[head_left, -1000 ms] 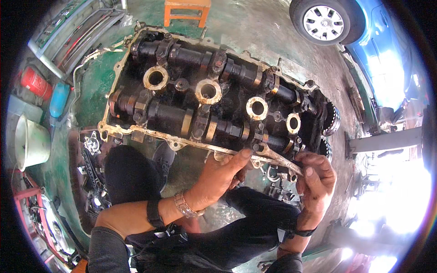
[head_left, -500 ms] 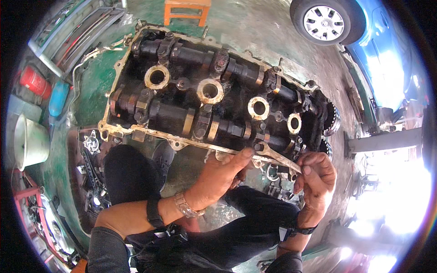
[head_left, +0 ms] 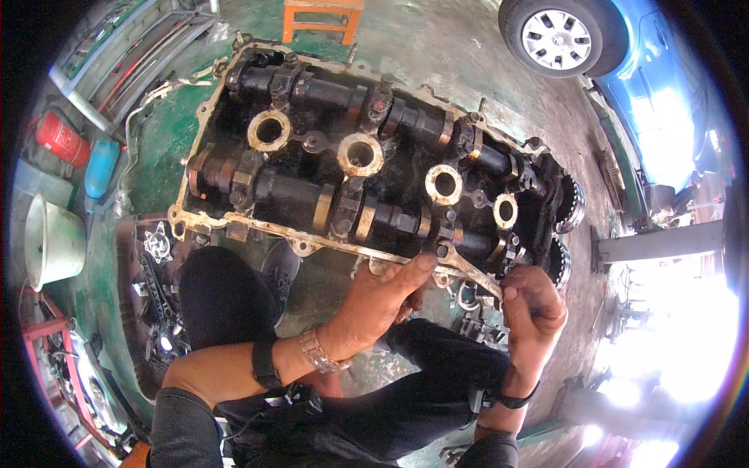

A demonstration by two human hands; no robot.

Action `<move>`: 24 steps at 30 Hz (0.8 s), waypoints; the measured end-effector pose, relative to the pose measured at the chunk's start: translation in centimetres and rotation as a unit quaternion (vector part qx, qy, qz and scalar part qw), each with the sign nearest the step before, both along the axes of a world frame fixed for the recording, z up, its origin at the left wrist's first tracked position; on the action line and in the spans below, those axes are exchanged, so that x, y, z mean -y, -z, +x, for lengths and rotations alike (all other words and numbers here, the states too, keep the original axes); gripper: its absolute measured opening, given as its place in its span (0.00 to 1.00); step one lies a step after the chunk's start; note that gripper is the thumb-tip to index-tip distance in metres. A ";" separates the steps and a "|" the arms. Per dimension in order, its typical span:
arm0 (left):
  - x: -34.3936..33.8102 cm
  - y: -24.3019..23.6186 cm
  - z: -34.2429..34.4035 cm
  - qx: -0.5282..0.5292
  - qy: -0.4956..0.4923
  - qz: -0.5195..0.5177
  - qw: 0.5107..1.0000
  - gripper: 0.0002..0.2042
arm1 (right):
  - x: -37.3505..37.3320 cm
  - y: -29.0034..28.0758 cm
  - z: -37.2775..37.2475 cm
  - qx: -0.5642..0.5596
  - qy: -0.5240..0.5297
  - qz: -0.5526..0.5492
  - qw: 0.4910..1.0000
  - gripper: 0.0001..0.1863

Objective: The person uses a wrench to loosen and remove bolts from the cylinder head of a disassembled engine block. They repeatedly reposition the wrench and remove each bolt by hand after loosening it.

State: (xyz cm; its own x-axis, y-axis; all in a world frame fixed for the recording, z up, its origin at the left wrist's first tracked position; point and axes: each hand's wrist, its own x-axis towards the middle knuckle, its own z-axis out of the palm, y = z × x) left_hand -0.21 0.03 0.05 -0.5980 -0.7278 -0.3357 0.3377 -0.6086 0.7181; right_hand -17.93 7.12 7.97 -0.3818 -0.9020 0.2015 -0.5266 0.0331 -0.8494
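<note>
A long engine cylinder head (head_left: 308,232) with dark, oily camshafts and pale round plug openings lies slanted in front of me. My left hand (head_left: 374,303) is closed on its near edge, thumb on top and fingers curled beneath, partly hidden. Just beyond that thumb, the end of a wrench (head_left: 473,273) sits on a bolt (head_left: 442,251) of a camshaft cap. My right hand (head_left: 535,304) is closed around the wrench's other end, by the near right corner. Two toothed cam sprockets (head_left: 572,204) show at the head's right end.
Engine parts fill a tray (head_left: 129,312) at left, near a pale bucket (head_left: 55,243), a red cylinder (head_left: 62,140) and a blue bottle (head_left: 101,168). An orange stool (head_left: 321,11) stands beyond the head. A blue car (head_left: 659,93) is at far right, beside a grey lift arm (head_left: 662,243).
My right hand has swung the wrench's free end a little to the left and toward me, about the bolt. The left hand and the cylinder head stay nearly in place.
</note>
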 end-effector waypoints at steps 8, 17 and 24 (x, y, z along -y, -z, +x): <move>-0.1 -0.1 0.0 0.027 -0.009 -0.013 0.999 0.21 | -0.3 -0.1 -0.2 -0.161 -0.075 0.031 0.984 0.09; 0.0 0.2 -0.2 0.016 -0.012 0.028 0.999 0.22 | -1.5 -0.2 0.5 -0.167 -0.148 0.079 0.972 0.19; -0.2 0.6 -0.2 0.065 -0.002 0.016 0.998 0.24 | -3.3 1.5 3.5 -0.215 -0.209 0.120 0.947 0.38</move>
